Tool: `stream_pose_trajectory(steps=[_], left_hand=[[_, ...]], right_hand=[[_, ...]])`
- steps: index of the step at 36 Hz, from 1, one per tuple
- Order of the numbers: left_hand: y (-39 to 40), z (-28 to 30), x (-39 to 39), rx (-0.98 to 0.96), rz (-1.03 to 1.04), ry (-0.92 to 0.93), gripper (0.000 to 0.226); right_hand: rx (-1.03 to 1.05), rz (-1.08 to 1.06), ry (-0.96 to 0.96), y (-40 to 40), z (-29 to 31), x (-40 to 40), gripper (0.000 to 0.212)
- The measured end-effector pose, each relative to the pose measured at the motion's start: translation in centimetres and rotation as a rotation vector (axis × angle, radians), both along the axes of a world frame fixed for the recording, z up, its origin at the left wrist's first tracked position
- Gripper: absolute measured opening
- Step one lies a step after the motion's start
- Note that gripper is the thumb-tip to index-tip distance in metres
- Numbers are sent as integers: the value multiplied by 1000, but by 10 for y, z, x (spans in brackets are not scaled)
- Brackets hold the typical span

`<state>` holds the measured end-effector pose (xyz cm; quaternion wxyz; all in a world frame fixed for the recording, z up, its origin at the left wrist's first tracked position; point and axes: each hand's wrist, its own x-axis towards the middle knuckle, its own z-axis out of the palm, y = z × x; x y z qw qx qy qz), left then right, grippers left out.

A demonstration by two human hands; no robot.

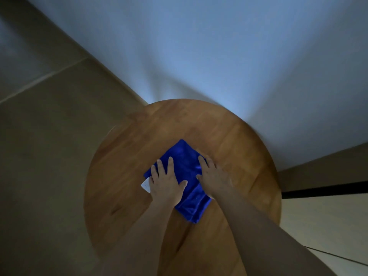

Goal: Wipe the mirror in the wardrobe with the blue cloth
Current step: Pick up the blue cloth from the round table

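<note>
- Two bare forearms enter from the bottom edge, reaching forward over the round wooden tabletop (229, 136).
- Left hand (166, 181): flat on the left part of the folded blue cloth (187, 170), fingers straight and slightly spread, gripping nothing.
- Right hand (214, 176): flat on the cloth's right edge, fingers extended.
- Cloth lies mid-table; a small white tag (146, 185) shows at its left corner.
- Beyond: pale wall (219, 46), beige tiled floor (49, 136).
</note>
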<state>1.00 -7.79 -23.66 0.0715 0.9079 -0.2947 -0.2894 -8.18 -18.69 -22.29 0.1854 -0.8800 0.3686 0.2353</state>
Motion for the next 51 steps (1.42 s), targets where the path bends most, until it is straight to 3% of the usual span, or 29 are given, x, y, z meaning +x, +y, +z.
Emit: stream_pose_trajectory(steps=[4, 6, 12, 16, 19, 24, 26, 29, 31, 33, 34, 38, 40, 43, 45, 48, 51], left_hand=[[-3, -3, 1, -13, 24, 14, 94], [-3, -1, 4, -10, 19, 30, 96], [4, 16, 15, -10, -34, 106, 108], [10, 39, 26, -19, -23, 181, 121], [14, 59, 31, -76, 83, 284, 133], [31, 102, 44, -366, 389, 441, 141], [41, 125, 53, -453, 446, 482, 127], [53, 157, 64, -495, 457, 512, 80], [61, 175, 69, -466, 414, 463, 55], [72, 192, 74, -404, 365, 361, 44], [78, 200, 76, -360, 342, 298, 42], [103, 231, 78, -202, 212, 52, 41], [113, 243, 78, -221, 188, 5, 53], [132, 259, 78, -305, 261, -7, 77], [146, 267, 79, -321, 312, -41, 63], [166, 273, 81, -321, 352, -73, 46], [191, 277, 87, -315, 364, -49, 48]], right_hand=[[-106, -98, 11, 1, 0, 11, 94], [-105, -160, 43, -2, 5, 19, 93], [48, -169, 25, -2, 36, 36, 38], [375, -251, -93, -2, 72, 51, 8], [569, -316, -174, 4, 107, 67, 10], [654, -269, -233, 15, 163, 93, 47], [685, -273, -274, 20, 182, 100, 46], [700, -295, -324, 31, 206, 109, 44], [609, -201, -314, 37, 219, 114, 36], [395, -1, -255, 43, 231, 118, 34], [278, 127, -214, 47, 237, 119, 42], [-139, 725, -110, 77, 255, 123, 113], [-207, 878, -165, 97, 262, 127, 124], [-273, 922, -234, 122, 269, 133, 110], [-335, 940, -242, 133, 275, 137, 90], [-325, 957, -303, 149, 286, 150, 28], [-215, 930, -341, 167, 291, 162, 15]])
